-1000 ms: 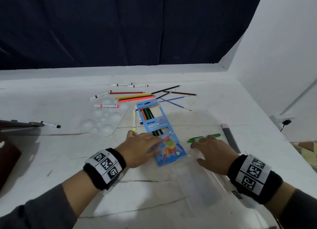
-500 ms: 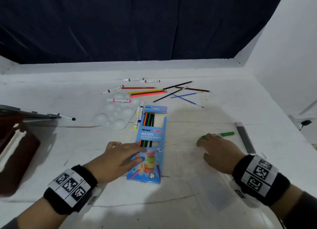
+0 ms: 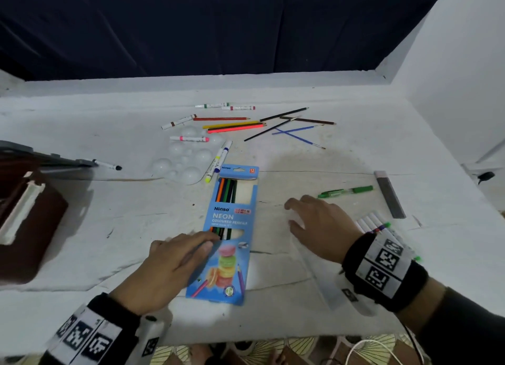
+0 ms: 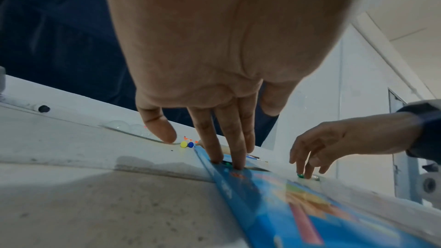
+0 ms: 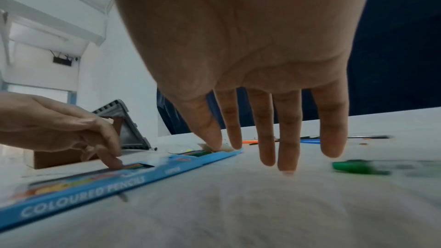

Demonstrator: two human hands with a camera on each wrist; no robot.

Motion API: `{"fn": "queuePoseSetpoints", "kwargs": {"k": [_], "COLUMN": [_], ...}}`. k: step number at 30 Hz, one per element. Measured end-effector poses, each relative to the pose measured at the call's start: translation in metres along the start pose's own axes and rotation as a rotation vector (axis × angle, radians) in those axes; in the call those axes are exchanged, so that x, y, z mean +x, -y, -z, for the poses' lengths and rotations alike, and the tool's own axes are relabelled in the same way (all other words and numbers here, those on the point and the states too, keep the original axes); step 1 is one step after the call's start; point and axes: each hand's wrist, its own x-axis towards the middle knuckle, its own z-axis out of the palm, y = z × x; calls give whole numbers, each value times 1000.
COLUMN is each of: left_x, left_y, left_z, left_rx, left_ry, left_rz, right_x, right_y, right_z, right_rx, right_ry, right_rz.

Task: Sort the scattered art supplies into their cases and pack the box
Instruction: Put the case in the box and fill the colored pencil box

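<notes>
Cool, fairly dim light falls from above, leaving soft shadows on the white counter (image 3: 328, 255) at the lower centre of the head view. Both wrist views bulge at the edges. In the right wrist view the green pen (image 5: 360, 167) is smeared with blur.

pencil box (image 3: 231, 236) mid-table | palette (image 3: 183, 160) behind-left | pen (image 3: 345, 192) right | loose pencils (image 3: 235, 125) behind

- Bare table (image 3: 300, 258) is left between the left hand (image 3: 175, 266) and right hand (image 3: 322, 228).
- Beyond the right hand, passage is blocked by a green pen (image 3: 345, 192).
</notes>
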Motion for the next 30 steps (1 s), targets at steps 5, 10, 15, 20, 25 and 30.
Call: {"fn": "queuePoseSetpoints", "kwargs": {"k": [5, 10, 15, 20, 25, 30], "left_x": [-1, -4, 4, 34, 57, 68], "left_y": [-7, -12, -4, 2, 13, 23], "left_z": [-1, -2, 8, 25, 38, 49], "left_rx": [-127, -169, -187, -35, 111, 215], "left_ry": [-63, -38, 32, -19, 63, 102], "left_rz": [70, 59, 21, -47, -19, -12], "right_x": [8, 14, 23, 33, 46, 61], "right_y": [39, 57, 62, 69, 82, 95], "right_z": [-14, -25, -25, -21, -16, -17], "right_rx": [38, 43, 23, -3, -26, -12], "right_ry": [25, 98, 155, 202, 250, 248], "right_rz": [69, 84, 97, 119, 116, 110]}}
